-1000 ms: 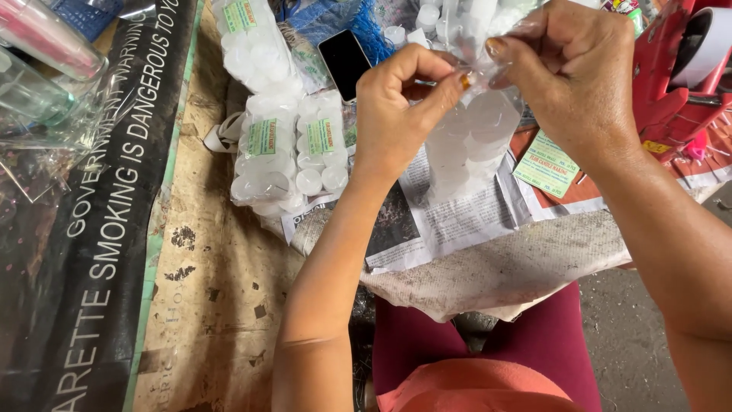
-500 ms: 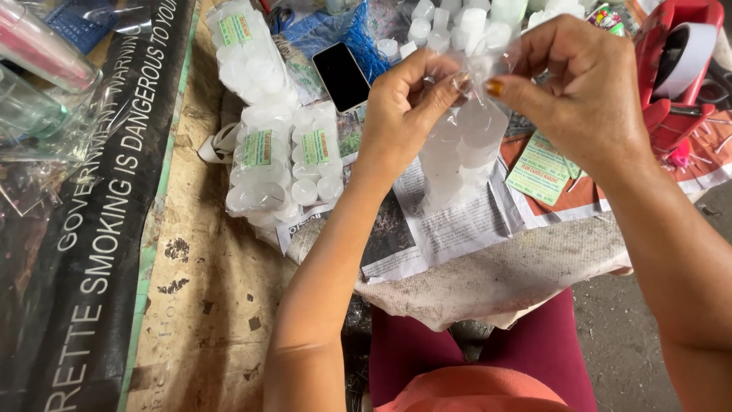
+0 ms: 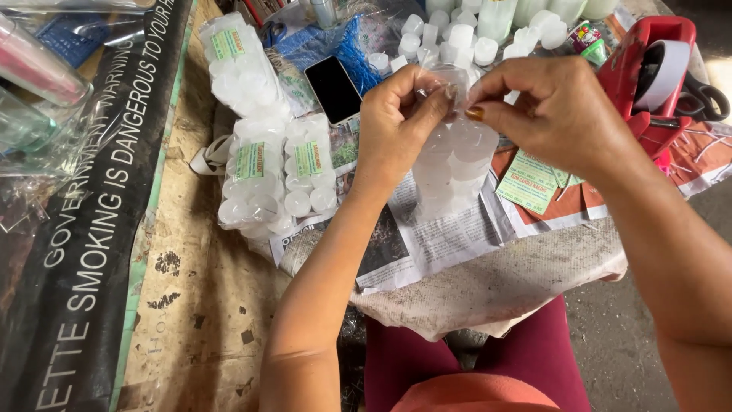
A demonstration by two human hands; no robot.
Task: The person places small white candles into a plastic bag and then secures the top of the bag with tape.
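A clear plastic bag filled with several small white round containers hangs between my hands above the newspaper-covered table. My left hand pinches the bag's top edge on the left side. My right hand pinches the same top edge on the right, thumb and forefinger pressed together. The bag's mouth is stretched between the two hands, and its lower part touches the newspaper.
Several packed bags of white containers with green labels lie at the left. A black phone rests behind them. Loose white containers sit at the back, a red tape dispenser at the right, green paper labels beside it.
Both hands and the bag have dropped slightly lower in the view and shifted a little; the grip on the bag's top edge stays the same.
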